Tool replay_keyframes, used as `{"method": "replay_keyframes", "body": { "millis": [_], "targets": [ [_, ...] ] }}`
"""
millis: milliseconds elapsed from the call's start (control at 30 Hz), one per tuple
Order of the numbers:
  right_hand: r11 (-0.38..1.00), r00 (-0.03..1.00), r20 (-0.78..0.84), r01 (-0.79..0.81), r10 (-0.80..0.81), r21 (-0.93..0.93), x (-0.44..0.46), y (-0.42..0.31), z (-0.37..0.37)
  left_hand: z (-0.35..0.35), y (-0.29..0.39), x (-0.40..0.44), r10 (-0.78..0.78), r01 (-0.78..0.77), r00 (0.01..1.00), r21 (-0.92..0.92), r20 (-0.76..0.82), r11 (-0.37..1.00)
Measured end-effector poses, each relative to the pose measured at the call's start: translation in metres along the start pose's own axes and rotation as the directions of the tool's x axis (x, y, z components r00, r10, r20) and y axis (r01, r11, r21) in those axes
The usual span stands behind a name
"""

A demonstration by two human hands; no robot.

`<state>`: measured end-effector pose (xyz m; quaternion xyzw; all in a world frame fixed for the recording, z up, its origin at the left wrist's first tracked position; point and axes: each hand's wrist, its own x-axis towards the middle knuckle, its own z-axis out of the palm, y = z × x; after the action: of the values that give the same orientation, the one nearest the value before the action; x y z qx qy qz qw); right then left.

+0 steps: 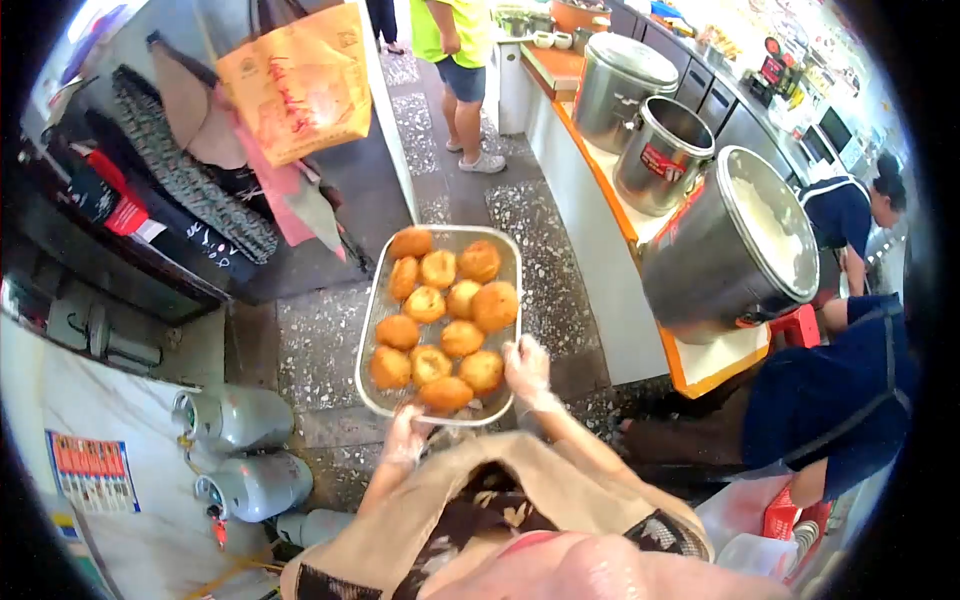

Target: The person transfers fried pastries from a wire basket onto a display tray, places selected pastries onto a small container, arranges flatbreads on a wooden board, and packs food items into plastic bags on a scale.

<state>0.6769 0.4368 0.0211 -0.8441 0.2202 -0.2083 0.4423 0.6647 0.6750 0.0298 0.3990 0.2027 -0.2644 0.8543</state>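
A metal tray (364,345) with a pale rim holds several round, golden-brown fried pieces (431,364), spread in one layer. My left hand (404,437), in a clear glove, grips the tray's near left corner. On the tray's right side, toward the near end, my right hand (527,370) is closed on the rim, also in a clear glove. The tray is held in front of my body, above the speckled floor.
Large metal pots (690,270) stand on an orange-edged counter (680,365) at right. Two workers in dark blue (835,390) are beside it. Gas cylinders (245,418) stand lower left. An orange bag (297,82) hangs upper left. Someone in a yellow-green top (470,35) stands ahead.
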Motion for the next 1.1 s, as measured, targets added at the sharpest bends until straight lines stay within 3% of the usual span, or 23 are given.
{"method": "replay_keyframes", "body": {
  "millis": [33, 67, 133, 167, 267, 333, 400, 467, 500, 733, 800, 833, 867, 1000, 1033, 1100],
  "targets": [
    [0.995, 0.993, 0.053, -0.101, 0.102, -0.011, 0.034, -0.004, -0.004, 0.019, 0.009, 0.032, 0.001, 0.003, 0.999, 0.096, -0.036, 0.995],
    [0.995, 0.995, 0.011, -0.101, 0.101, -0.017, 0.068, 0.003, -0.001, 0.043, 0.017, 0.060, -0.011, 0.017, 0.995, 0.057, -0.103, 0.998],
    [0.984, 0.985, -0.012, -0.171, 0.172, 0.041, 0.139, -0.005, -0.006, 0.066, 0.031, 0.134, -0.073, 0.077, 0.990, -0.026, 0.121, 0.997],
    [0.980, 0.980, -0.018, -0.199, 0.199, -0.013, 0.167, -0.005, -0.008, 0.077, 0.031, 0.165, -0.076, 0.082, 0.990, -0.042, 0.122, 0.996],
    [0.973, 0.976, -0.018, -0.216, 0.216, -0.083, 0.269, -0.001, -0.011, 0.136, 0.056, 0.252, -0.154, 0.158, 0.986, -0.068, 0.063, 0.985],
    [0.988, 0.987, -0.026, -0.157, 0.157, 0.004, 0.340, 0.009, 0.000, 0.181, 0.075, 0.307, -0.235, 0.236, 0.972, -0.091, 0.022, 0.967],
    [0.997, 0.997, -0.022, -0.075, 0.076, 0.014, 0.404, 0.026, 0.014, 0.191, 0.085, 0.366, -0.213, 0.212, 0.977, -0.036, -0.015, 0.977],
    [0.997, 0.997, 0.031, -0.069, 0.070, -0.044, 0.477, 0.042, 0.036, 0.231, 0.095, 0.418, -0.075, 0.078, 0.997, -0.108, 0.029, 0.991],
    [1.000, 0.998, 0.056, -0.025, 0.026, -0.017, 0.517, 0.050, 0.050, 0.245, 0.100, 0.450, -0.135, 0.108, 0.984, -0.214, -0.113, 0.971],
    [0.996, 0.974, 0.210, 0.091, -0.089, -0.002, 0.717, 0.058, 0.154, 0.303, 0.166, 0.604, -0.071, 0.005, 0.981, -0.343, -0.179, 0.939],
    [0.989, 0.945, 0.296, 0.150, -0.139, -0.015, 0.773, 0.072, 0.195, 0.335, 0.192, 0.647, -0.079, -0.039, 0.941, -0.339, -0.330, 0.940],
    [0.991, 0.926, 0.360, 0.128, -0.110, -0.027, 0.803, 0.073, 0.213, 0.293, 0.174, 0.703, -0.088, -0.016, 0.974, -0.447, -0.210, 0.894],
    [0.992, 0.921, 0.374, 0.124, -0.109, -0.017, 0.825, 0.079, 0.233, 0.325, 0.195, 0.708, -0.085, -0.056, 0.936, -0.383, -0.342, 0.922],
    [0.971, 0.884, 0.453, 0.195, -0.114, -0.137, 0.915, 0.081, 0.283, 0.336, 0.208, 0.803, -0.036, -0.145, 0.935, -0.472, -0.354, 0.869],
    [0.966, 0.870, 0.478, 0.216, -0.123, -0.145, 0.937, 0.080, 0.298, 0.335, 0.208, 0.827, -0.101, -0.114, 0.916, -0.492, -0.389, 0.863],
    [0.952, 0.839, 0.525, 0.262, -0.145, -0.156, 0.969, 0.078, 0.316, 0.354, 0.226, 0.834, -0.073, -0.121, 0.930, -0.489, -0.359, 0.864]
  ]
}}
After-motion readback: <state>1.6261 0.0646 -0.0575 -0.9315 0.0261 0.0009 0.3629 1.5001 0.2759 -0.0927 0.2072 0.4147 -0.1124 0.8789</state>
